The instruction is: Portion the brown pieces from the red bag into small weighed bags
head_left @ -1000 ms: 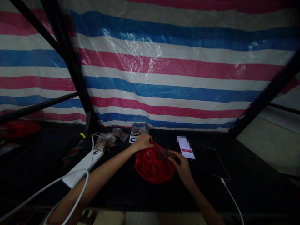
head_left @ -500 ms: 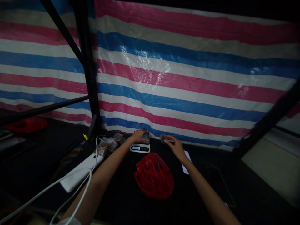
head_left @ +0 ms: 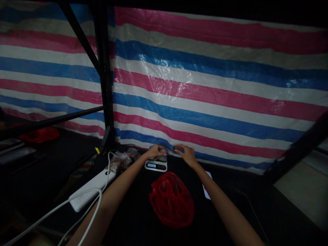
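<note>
My left hand (head_left: 155, 151) is above the weighing plate of a small digital kitchen scale (head_left: 156, 166) with a lit display. Its fingers are closed on a small clear plastic item (head_left: 169, 152), perhaps a little bag; its exact kind is too blurred to tell. From the other side my right hand (head_left: 187, 154) pinches at the same clear plastic, with a small dark spot at the fingertips. Nearer to me, between my forearms, lies a crumpled red plastic bag (head_left: 172, 200) on the black table.
Left of the scale are clear bags of brown pieces (head_left: 120, 161) and a white power strip (head_left: 89, 191) with a white cable. A white card-like object (head_left: 206, 191) lies partly under my right forearm. Striped sheeting (head_left: 194, 102) and a black metal post (head_left: 105, 85) stand behind.
My right hand has moved left toward the scale with the clear plastic item. My left hand has lifted from the scale's plate and closed on the plastic. The view has shifted slightly.
</note>
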{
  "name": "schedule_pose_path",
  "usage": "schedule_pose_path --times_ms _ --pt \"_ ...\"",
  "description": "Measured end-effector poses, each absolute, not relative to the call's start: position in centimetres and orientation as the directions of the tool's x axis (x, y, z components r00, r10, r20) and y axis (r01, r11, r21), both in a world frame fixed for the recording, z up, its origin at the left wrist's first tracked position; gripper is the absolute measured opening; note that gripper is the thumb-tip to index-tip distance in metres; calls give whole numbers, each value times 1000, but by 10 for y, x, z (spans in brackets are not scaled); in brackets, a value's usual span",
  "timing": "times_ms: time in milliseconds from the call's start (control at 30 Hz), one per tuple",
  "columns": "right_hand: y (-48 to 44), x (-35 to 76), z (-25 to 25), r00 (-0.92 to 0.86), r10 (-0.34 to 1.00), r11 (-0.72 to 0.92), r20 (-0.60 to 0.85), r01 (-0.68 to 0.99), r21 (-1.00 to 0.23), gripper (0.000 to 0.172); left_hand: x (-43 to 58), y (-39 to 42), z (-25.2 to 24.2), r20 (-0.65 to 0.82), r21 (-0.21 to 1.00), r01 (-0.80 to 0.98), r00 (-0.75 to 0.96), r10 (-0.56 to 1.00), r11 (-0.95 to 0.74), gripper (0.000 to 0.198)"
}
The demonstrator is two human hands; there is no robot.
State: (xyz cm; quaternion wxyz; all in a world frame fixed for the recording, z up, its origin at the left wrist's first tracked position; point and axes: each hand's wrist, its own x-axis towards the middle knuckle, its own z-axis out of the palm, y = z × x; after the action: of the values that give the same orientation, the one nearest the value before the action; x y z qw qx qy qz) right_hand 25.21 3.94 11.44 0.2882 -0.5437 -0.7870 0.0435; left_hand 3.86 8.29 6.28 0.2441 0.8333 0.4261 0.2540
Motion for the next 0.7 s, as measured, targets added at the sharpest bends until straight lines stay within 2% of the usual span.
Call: schedule_pose_path --times_ms 133,200,267,367,533,700 --pt "45 243 137 -361 797 465 484 878 -111 28 41 78 67 283 884 204 482 829 -420 50" --pt "46 237 150 -432 759 485 487 874 20 29 44 76 68 292 936 36 471 832 -349 52" --pt "44 230 162 -511 725 507 462 850 144 29 46 74 70 286 953 -46 453 844 -299 52" --pt "38 220 175 -618 675 543 402 786 296 26 48 71 74 264 964 -92 413 872 -248 52" --pt "30 206 183 -735 611 570 293 666 482 20 49 71 76 294 955 -159 404 866 -250 47" --pt "23 201 190 -808 535 610 245 570 550 27 46 73 75 295 955 -111 407 865 -274 49"
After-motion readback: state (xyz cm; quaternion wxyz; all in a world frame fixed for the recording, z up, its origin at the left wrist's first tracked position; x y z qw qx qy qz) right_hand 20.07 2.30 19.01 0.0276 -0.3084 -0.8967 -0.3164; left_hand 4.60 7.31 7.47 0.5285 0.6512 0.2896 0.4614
